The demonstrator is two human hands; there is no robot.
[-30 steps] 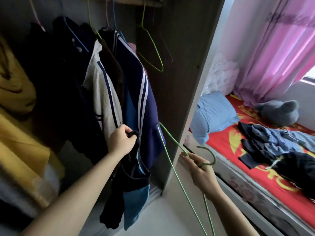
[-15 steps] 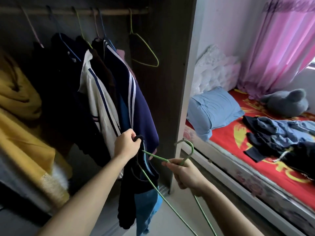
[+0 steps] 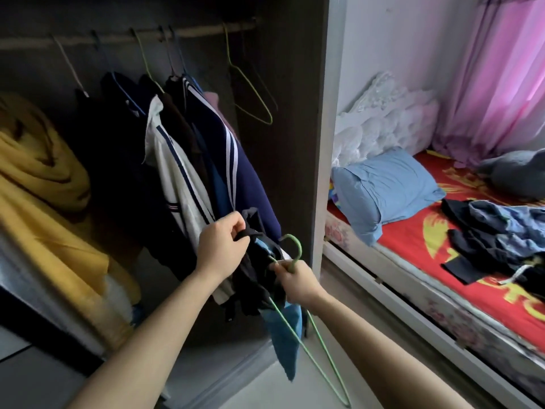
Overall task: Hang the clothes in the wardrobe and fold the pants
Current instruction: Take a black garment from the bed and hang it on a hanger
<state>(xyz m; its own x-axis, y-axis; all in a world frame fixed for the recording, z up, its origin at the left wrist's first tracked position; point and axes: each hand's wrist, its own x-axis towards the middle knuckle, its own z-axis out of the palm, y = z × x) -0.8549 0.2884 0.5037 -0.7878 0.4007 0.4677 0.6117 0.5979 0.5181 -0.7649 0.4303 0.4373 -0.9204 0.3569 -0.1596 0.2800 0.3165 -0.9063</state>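
Note:
My left hand grips the collar of a dark navy and light blue garment that hangs down in front of the open wardrobe. My right hand holds a green wire hanger by its neck, hook up, right beside the garment; one hanger arm touches the cloth. Above, the wardrobe rail carries several hung clothes and one bare green hanger. More crumpled dark and blue clothes lie on the bed.
A yellow blanket is piled at the wardrobe's left. The wardrobe's side panel stands between me and the bed, which holds a blue pillow, white bedding and a grey plush toy. Pink curtains hang behind.
My right hand has brought the green hanger leftward, from near the bed's edge to the garment my left hand holds. The view has tilted, showing the rail.

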